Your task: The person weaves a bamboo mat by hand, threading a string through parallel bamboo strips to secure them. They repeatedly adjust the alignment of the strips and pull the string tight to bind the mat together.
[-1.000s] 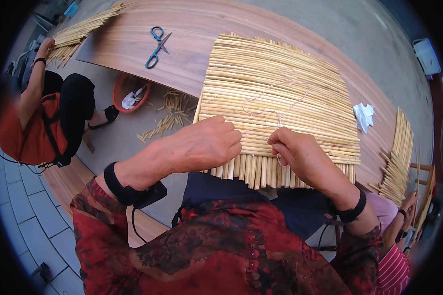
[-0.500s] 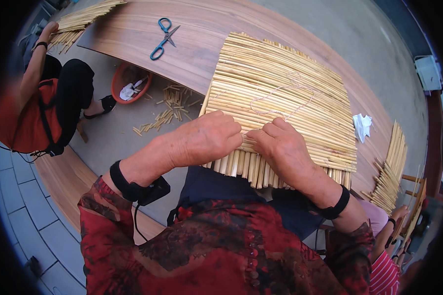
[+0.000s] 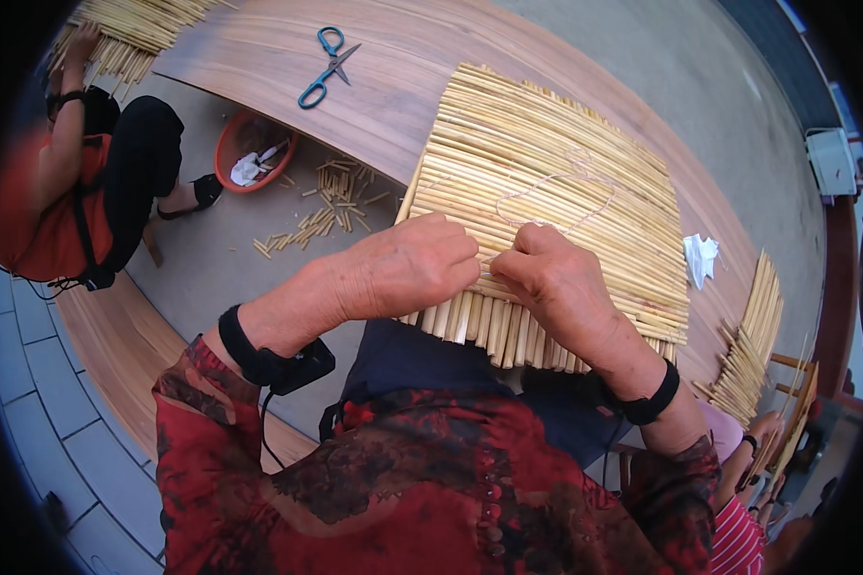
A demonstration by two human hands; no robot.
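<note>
A mat of straw-coloured reed stalks (image 3: 556, 144) lies over the table edge and above my lap, with a second layer of cut stalk ends showing along its near side. A thin pale string (image 3: 599, 206) makes a loose loop on top. My left hand (image 3: 412, 265) is closed at the mat's near left part, fingertips curled out of sight. Right beside it, my right hand (image 3: 551, 278) pinches with thumb and forefinger, and a thin pale strand shows between the two hands. What the left fingers hold is hidden.
Blue-handled scissors (image 3: 328, 67) lie on the wooden table (image 3: 393, 105). A crumpled white tissue (image 3: 700, 259) and a bundle of stalks (image 3: 750, 335) are at the right. Below stand an orange basin (image 3: 222, 163) and scattered stalk pieces (image 3: 331, 206). People sit at both sides, the left one handling stalks.
My hands have shifted slightly, and the right fingers now pinch tighter beside the left hand. The person at the left has moved a hand farther up over the stalks.
</note>
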